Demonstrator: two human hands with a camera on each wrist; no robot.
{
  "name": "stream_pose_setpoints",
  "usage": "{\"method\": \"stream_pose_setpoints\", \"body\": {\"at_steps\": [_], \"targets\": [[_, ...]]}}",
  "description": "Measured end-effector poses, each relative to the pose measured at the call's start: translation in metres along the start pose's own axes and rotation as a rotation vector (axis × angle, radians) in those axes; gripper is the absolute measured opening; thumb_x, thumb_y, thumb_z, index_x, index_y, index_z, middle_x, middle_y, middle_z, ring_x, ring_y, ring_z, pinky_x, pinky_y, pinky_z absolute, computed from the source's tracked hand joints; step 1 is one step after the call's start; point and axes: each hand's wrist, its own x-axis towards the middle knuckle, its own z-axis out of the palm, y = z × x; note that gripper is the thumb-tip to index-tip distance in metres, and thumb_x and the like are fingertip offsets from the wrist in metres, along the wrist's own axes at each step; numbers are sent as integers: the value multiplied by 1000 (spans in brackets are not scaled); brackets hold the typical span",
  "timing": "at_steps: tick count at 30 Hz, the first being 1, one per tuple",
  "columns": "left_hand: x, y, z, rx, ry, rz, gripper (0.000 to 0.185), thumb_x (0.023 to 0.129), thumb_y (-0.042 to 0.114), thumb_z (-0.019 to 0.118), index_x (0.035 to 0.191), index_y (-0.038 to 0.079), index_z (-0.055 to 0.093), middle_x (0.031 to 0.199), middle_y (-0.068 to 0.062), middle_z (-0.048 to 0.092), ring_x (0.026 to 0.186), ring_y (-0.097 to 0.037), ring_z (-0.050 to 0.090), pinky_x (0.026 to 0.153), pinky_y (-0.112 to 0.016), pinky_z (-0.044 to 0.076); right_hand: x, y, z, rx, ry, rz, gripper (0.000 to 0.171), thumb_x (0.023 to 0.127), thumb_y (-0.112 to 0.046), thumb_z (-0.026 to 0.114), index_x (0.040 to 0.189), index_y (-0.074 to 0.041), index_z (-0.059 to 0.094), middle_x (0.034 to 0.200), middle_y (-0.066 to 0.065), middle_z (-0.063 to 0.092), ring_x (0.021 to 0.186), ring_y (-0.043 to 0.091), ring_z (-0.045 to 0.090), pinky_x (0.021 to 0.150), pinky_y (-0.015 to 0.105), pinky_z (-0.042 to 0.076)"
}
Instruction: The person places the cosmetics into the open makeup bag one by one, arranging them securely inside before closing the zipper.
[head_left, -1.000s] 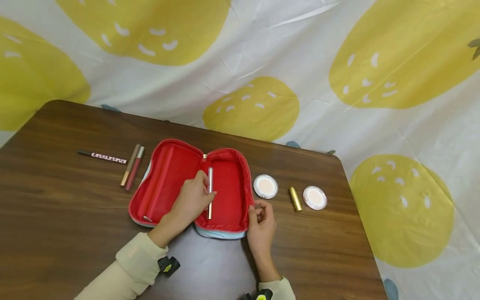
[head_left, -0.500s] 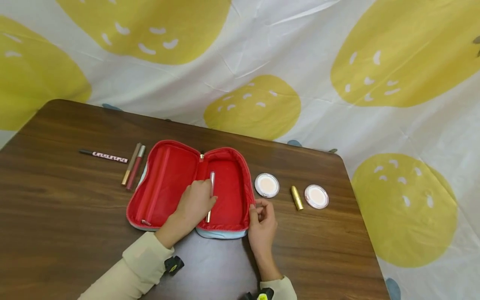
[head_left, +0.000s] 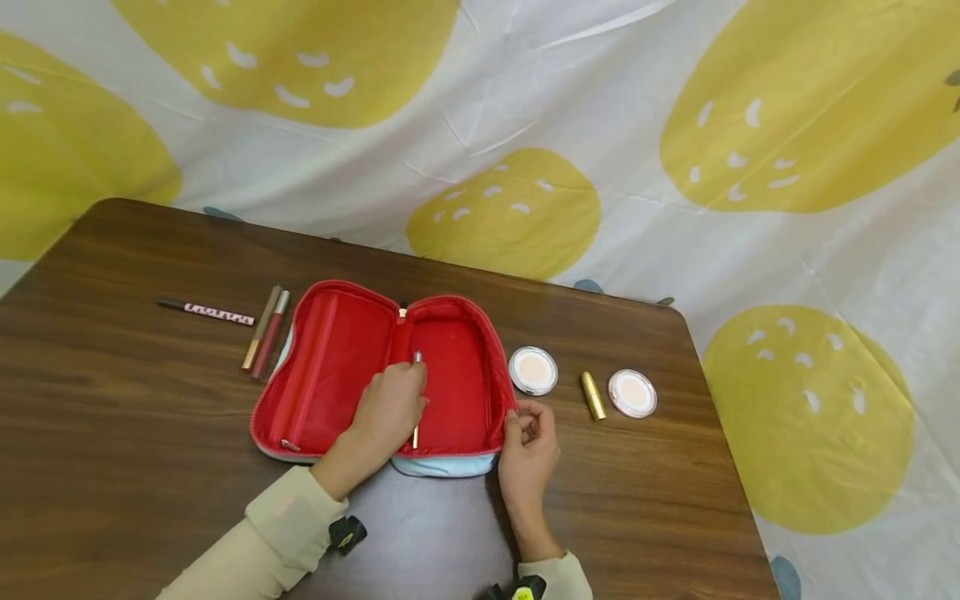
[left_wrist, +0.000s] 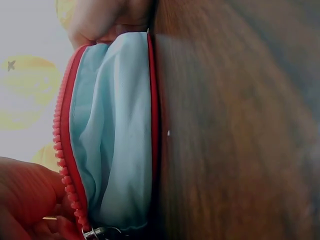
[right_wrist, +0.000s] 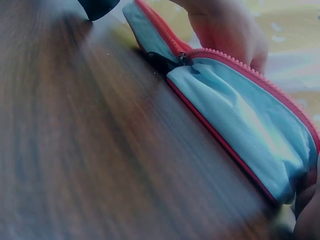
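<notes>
A makeup bag [head_left: 446, 467], light blue outside with a red lining, lies unzipped and spread flat on the table. My left hand [head_left: 386, 408] reaches into its right half and holds a slim silver tube [head_left: 416, 437]; the hand covers the tube's middle. At the bag's right edge, my right hand [head_left: 528, 446] pinches the zipper rim between thumb and fingers. From the left wrist, the blue side wall [left_wrist: 120, 130] stands between both hands. In the right wrist view, the left hand [right_wrist: 225, 30] is behind the zipper, and the right hand [right_wrist: 309, 200] grips the far corner.
Left of the bag lie a black-and-pink patterned pencil [head_left: 217, 314], a brown-and-gold tube [head_left: 261, 329] and a dark pink tube [head_left: 270, 337]. To the right are a round compact [head_left: 533, 371], a gold lipstick [head_left: 592, 396] and a second compact [head_left: 632, 393]. A patterned curtain [head_left: 637, 250] hangs behind the table.
The left hand has moved slightly right and now covers more of the tube, which sits a little lower in the bag. The right hand has drawn the bag's right rim slightly outward.
</notes>
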Motion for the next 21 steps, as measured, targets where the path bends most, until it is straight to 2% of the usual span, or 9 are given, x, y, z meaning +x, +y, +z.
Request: {"method": "stream_pose_setpoints", "body": {"at_steps": [4,7,11,16,21], "targets": [[-2,-1,1,12,32,3,23,73,5,77,78,5,55,70,-8,53,60,-31,60,47,-40,50,0,0,0,-10,39,7,13,84,14,56,96,11,60,62,15,51,52,4,43,46,14,33],[-3,-2,2,39,63,-2,23,72,5,74,87,2,57,73,-11,53,59,-32,59,46,-42,50,-1,0,0,-23,62,11,12,83,14,56,95,11,60,63,14,51,51,4,43,45,15,34],[-4,-3,4,39,70,-12,34,71,5,73,100,-3,58,77,-13,52,57,-31,57,45,-42,49,-2,-1,0,-17,75,20,11,84,13,57,94,11,60,63,13,51,50,4,43,44,15,34],[-4,-5,5,4,48,-6,33,69,7,79,91,1,55,75,-11,49,57,-28,55,45,-39,49,-1,-2,0,-2,76,26,10,84,13,57,94,11,60,63,13,50,50,4,42,43,14,33],[-2,-13,3,-66,71,15,30,68,1,76,77,7,48,72,-8,46,59,-28,55,48,-38,47,0,1,1,19,78,42,10,84,12,57,94,11,60,63,12,49,49,4,42,43,14,33]]}}
